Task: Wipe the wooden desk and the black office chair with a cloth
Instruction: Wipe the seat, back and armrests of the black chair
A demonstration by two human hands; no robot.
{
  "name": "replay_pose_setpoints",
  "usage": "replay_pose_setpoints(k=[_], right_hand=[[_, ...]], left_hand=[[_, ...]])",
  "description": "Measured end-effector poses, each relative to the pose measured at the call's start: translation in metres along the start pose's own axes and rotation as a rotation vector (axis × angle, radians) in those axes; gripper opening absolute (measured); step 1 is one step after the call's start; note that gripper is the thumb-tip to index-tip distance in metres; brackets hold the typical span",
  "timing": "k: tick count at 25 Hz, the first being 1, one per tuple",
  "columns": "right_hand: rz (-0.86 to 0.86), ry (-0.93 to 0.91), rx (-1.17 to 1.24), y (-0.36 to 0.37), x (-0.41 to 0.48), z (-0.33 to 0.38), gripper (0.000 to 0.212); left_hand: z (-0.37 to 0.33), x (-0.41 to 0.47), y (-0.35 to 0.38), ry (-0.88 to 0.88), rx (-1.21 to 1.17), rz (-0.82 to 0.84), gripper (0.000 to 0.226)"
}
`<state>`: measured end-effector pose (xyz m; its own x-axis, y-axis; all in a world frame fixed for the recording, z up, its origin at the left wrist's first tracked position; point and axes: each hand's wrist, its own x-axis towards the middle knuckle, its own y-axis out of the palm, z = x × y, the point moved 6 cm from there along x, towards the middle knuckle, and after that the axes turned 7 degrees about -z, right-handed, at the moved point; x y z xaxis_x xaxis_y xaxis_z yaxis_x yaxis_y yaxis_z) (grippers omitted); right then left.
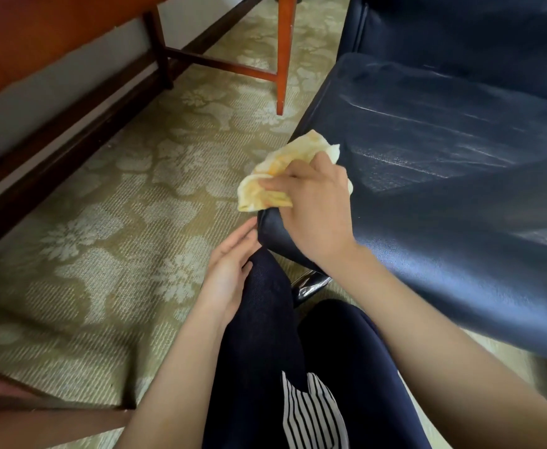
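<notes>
The black office chair [444,163] fills the right side, its leather seat showing wipe streaks. My right hand [314,209] grips a crumpled yellow-and-white cloth [275,176] and presses it on the seat's front left corner. My left hand [230,270] rests flat on my knee just below that corner, fingers apart and holding nothing, its fingertips close to the seat edge. The wooden desk [54,37] runs along the upper left; only its underside, legs and crossbars show.
A floral beige carpet [119,222] covers the floor between desk and chair. A reddish desk leg [283,56] stands near the chair's left side. The chair's shiny metal base [307,286] shows under the seat. My dark-trousered legs [298,367] fill the bottom centre.
</notes>
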<state>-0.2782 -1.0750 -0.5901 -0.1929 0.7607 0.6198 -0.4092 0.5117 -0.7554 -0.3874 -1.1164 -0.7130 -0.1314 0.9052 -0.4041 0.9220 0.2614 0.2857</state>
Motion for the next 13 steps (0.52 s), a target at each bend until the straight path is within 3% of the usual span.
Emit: replay_pose_setpoints(k=[3, 7, 9, 13], right_hand=[[-0.14, -0.086, 0.083, -0.013, -0.038, 0.004, 0.032], [-0.207, -0.104, 0.084, -0.031, -0.08, -0.004, 0.027], [-0.21, -0.054, 0.071, -0.046, -0.093, -0.018, 0.036], [-0.205, 0.199, -0.053, -0.073, -0.087, -0.059, 0.056]], left_hand=[[-0.004, 0.0, -0.005, -0.006, -0.042, -0.006, 0.027], [-0.026, -0.002, 0.007, 0.145, 0.016, -0.069, 0.027], [-0.039, -0.004, 0.016, 0.251, 0.127, -0.131, 0.027], [-0.053, -0.006, 0.054, 0.419, 0.384, -0.091, 0.044]])
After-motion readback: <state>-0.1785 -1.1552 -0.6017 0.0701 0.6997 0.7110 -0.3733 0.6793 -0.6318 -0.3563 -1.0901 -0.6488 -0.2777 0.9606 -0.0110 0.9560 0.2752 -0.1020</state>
